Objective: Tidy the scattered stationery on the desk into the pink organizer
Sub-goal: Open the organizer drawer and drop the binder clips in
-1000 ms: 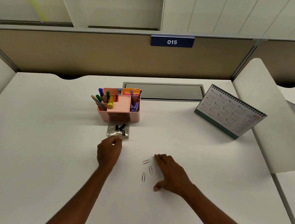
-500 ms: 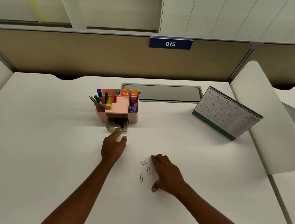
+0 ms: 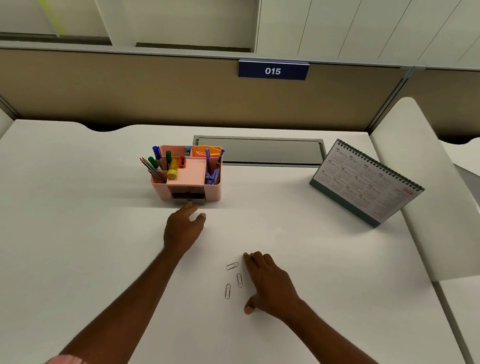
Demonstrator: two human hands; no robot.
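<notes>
Three paper clips [image 3: 239,279] lie loose on the bench [image 3: 57,225], with a desk calendar [image 3: 365,183] well off to the right. My left hand [image 3: 183,227] holds nothing, its straight fingertips at the pink organizer's [image 3: 187,175] drawer [image 3: 188,196]. My right hand [image 3: 268,281] rests flat and relaxed beside the clips.

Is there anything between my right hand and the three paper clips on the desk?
Nothing visible. The paper clips lie on the bare desk right beside the right hand, to its left.
</notes>
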